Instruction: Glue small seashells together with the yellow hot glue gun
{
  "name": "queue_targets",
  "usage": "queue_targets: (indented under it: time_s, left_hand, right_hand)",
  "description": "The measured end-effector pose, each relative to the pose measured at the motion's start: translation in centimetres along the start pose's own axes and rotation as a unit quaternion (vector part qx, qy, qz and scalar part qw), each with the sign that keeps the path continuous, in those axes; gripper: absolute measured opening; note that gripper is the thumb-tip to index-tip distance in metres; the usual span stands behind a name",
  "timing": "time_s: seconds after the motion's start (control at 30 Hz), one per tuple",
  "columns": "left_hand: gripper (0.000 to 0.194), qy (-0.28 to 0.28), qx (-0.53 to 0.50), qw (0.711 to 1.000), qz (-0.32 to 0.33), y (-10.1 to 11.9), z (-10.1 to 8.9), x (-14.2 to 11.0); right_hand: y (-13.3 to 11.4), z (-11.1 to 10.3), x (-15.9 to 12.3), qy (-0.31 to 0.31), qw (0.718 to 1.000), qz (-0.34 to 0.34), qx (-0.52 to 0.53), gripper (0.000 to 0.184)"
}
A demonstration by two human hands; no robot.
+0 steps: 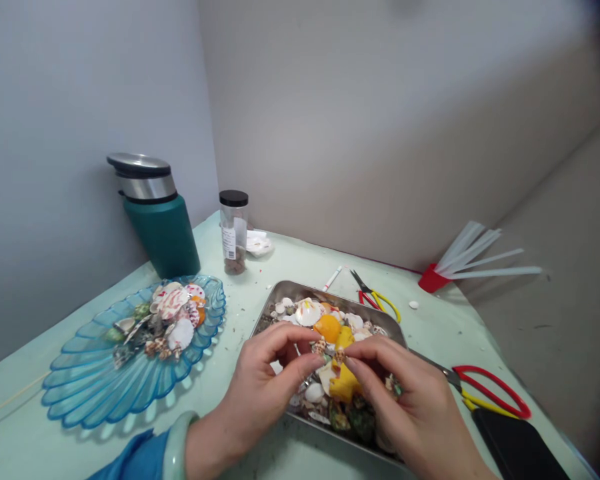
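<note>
Shells (319, 347), seemingly one each, are pinched by left hand (260, 373) and right hand (415, 387); dish (130, 393) leftward holds some, tray (293, 289) beneath many.

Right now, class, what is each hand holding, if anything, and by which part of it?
The left hand pinches a small spotted shell by its edges; the right hand pinches another spotted shell by the side nearest that hand.

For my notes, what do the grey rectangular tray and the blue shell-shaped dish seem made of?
The tray looks like satin metal, from its grey sheen. The dish seems glossy plastic, perhaps glass: translucent, with highlights along its ridges.
</note>
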State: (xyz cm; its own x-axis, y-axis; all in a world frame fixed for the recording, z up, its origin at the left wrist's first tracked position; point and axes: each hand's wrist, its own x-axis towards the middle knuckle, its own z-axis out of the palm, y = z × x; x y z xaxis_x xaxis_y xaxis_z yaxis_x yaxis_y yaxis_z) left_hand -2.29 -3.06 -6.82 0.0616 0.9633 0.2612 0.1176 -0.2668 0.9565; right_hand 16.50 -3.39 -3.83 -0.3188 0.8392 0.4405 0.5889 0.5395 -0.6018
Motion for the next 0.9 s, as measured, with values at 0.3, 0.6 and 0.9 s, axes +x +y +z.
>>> queue_targets:
  time_s: [0.3,0.6,0.9]
  left_hand:
    - [0.014,-0.013,0.047,0.998,0.048,0.45,-0.10,-0.01]
    - [0.011,-0.006,0.062,0.993,0.097,0.44,-0.02,-0.03]
    - [0.012,-0.006,0.055,0.994,0.091,0.22,0.02,-0.18]
  right_hand:
    - [-0.23,0.12,0.03,-0.016,1.000,-0.007,0.025,0.011]
    - [-0.20,0.14,-0.11,-0.016,0.999,-0.006,0.041,0.012]
    - [-0.33,0.64,-0.14,-0.038,0.989,0.114,0.083,0.015]
